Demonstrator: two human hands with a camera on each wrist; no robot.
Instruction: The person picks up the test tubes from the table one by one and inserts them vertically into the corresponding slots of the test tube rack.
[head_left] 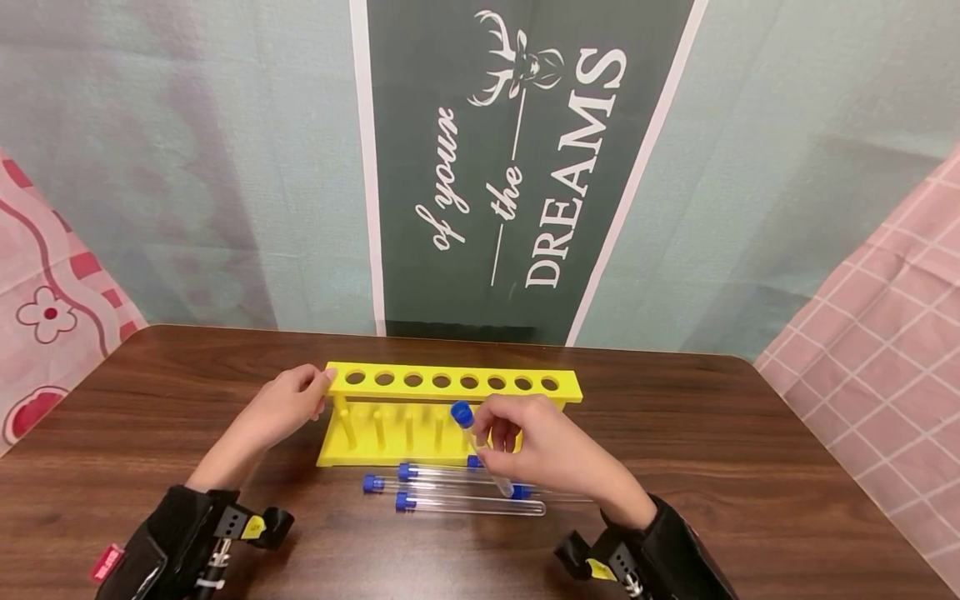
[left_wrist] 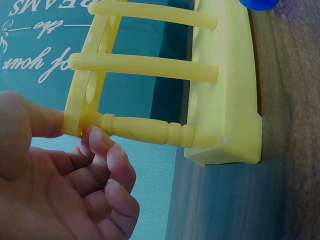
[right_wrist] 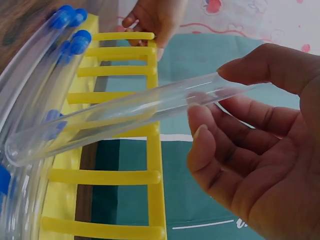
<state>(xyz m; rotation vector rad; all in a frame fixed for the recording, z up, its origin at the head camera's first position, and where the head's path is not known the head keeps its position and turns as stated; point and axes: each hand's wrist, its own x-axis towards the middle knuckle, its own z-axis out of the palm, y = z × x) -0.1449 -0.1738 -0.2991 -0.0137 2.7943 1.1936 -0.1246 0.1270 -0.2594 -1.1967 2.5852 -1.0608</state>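
Observation:
A yellow test tube rack with a row of round holes stands on the table. The left hand pinches its top bar at the left end; in the left wrist view, thumb and fingers of the hand hold the bar's corner. In front of the rack, the right hand pinches a clear tube with a blue cap, tilted, cap up and to the left. The right wrist view shows the tube between thumb and fingertips of the right hand, its rounded end pointing away.
Several capped clear tubes lie on the brown table just in front of the rack, some overlapping. Behind the table hangs a cloth backdrop with printed lettering. Patterned pink cloth hangs at both sides.

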